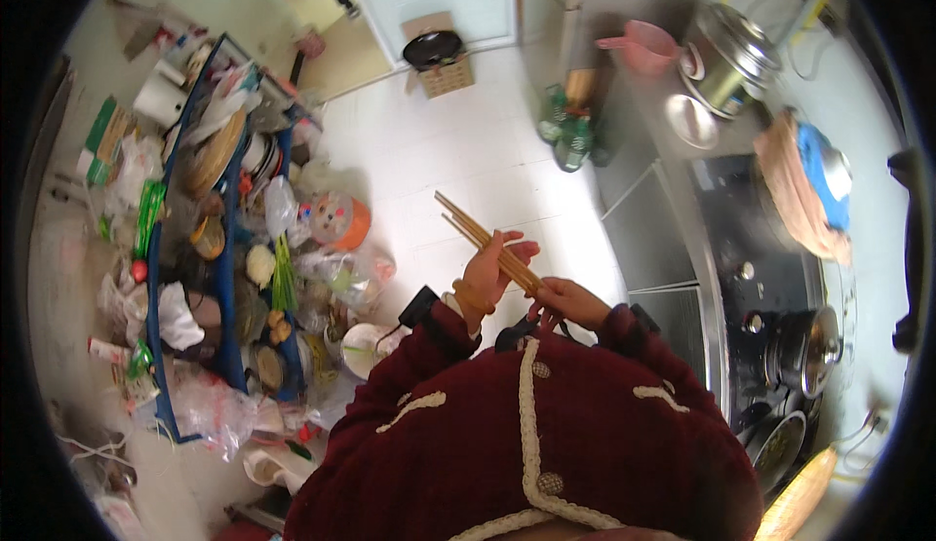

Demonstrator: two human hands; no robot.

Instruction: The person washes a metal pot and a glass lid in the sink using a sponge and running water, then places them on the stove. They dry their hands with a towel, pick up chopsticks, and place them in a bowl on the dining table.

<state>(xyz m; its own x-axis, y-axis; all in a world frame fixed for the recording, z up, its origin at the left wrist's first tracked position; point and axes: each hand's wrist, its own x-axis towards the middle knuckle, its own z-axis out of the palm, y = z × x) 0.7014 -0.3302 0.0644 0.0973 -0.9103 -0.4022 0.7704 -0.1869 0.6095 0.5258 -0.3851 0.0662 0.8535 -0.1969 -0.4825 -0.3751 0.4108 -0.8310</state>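
Note:
A bundle of several wooden chopsticks slants across both hands in front of my dark red jacket. My left hand lies around the middle of the bundle, thumb on top and the other fingers spread out beyond it. A yellowish band circles that wrist. My right hand grips the lower right ends between thumb and fingers. The upper left tips stick out free over the white tiled floor and are slightly uneven.
At the left, a blue metal shelf is crowded with bags, vegetables and pots. On the right runs a counter with a steel-lidded cooker, a pink dipper and a lidded pot. Green bottles and a wok stand farther off; a person's leg shows beyond.

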